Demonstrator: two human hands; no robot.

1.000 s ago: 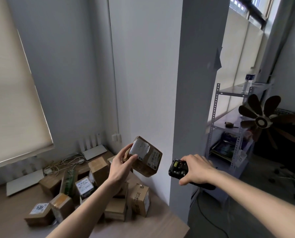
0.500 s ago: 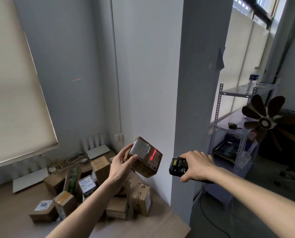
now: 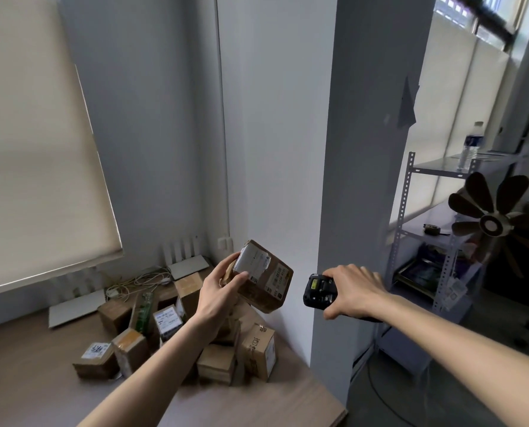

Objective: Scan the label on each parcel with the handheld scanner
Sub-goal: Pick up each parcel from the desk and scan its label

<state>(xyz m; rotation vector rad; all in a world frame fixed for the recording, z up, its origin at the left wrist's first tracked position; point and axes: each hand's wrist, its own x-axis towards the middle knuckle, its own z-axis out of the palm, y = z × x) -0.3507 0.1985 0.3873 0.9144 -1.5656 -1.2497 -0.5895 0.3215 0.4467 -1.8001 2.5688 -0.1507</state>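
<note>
My left hand (image 3: 218, 292) grips a brown cardboard parcel (image 3: 264, 283) from its left side and holds it up in the air, tilted. A white label lies on its top face and another on the side that faces right. My right hand (image 3: 354, 289) holds the black handheld scanner (image 3: 317, 291), whose lit front end points left at the parcel from a short distance. On the wooden table (image 3: 41, 380) below sits a pile of several more cardboard parcels (image 3: 177, 331), some with white labels up.
A grey pillar (image 3: 362, 180) stands just behind the scanner at the table's right edge. Cables and flat white devices (image 3: 75, 305) lie at the back of the table. A metal shelf rack (image 3: 432, 241) and a fan (image 3: 491, 224) stand at the right.
A red scan line lit the parcel's right-hand label half a second ago and is gone now. Both hands have stayed almost where they were.
</note>
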